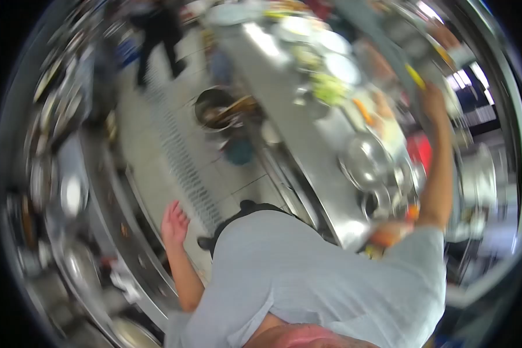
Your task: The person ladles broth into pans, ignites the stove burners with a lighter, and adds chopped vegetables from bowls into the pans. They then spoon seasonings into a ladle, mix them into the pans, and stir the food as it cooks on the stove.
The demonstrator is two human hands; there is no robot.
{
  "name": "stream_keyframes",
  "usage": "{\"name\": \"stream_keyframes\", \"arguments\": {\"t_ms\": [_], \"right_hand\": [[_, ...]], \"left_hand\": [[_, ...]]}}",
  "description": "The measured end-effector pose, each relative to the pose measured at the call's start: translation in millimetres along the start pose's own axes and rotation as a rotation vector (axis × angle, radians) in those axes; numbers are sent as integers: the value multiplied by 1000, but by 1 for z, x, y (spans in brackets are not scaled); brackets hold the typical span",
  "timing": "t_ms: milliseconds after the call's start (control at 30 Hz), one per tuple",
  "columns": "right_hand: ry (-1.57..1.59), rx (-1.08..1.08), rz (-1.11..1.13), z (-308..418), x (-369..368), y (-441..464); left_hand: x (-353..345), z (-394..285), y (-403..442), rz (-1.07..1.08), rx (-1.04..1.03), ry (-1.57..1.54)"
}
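My left grip [175, 223] hangs released; far right, my right grip [434, 101] is at a blurred yellow strip [414, 76], grasping or not I can't tell.

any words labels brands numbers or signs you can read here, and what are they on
No text can be read anywhere in this picture.
Grey shirt: no lettering shows.
Yellow object at the right hand: too blurred to tell if it bears any text.
Pale container at the right side: also too blurred to tell.
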State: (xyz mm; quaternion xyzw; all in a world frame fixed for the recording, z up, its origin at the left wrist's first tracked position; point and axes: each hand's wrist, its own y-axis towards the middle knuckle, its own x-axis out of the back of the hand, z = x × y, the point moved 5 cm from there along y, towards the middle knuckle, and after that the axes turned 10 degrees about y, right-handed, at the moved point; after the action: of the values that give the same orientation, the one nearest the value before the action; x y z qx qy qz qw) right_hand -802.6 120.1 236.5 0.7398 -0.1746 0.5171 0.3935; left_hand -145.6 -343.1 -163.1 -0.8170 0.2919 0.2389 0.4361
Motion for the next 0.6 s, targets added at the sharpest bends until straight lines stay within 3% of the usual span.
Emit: {"name": "stream_keyframes", "arguments": {"t_ms": [33, 67, 100, 200, 267, 333, 433, 567, 600], "right_hand": [[291, -124, 0, -10, -5, 1], [442, -286, 152, 19, 7, 7], [553, -294, 220, 3, -4, 12], [219, 128, -24, -10, -6, 21], [752, 64, -121, 39, 11, 12], [565, 227, -135, 130, 34, 3], [1205, -39, 397, 263, -17, -28], [1409, -82, 1116, 505, -92, -71], [1418, 38, 1294, 559, -105, -79]], "left_hand": [[1, 2, -3, -139, 4, 6], [18, 10, -1, -103, -25, -8], [21, 12, -8, -196, -31, 3], [76, 32, -16, -289, -118, -53], [125, 47, -34, -436, -148, -55], [178, 61, -53, -608, -137, -46], [280, 83, -85, -772, -172, -116], [356, 71, -110, -1020, -257, -278], [368, 62, -109, -1011, -294, -301]]}}
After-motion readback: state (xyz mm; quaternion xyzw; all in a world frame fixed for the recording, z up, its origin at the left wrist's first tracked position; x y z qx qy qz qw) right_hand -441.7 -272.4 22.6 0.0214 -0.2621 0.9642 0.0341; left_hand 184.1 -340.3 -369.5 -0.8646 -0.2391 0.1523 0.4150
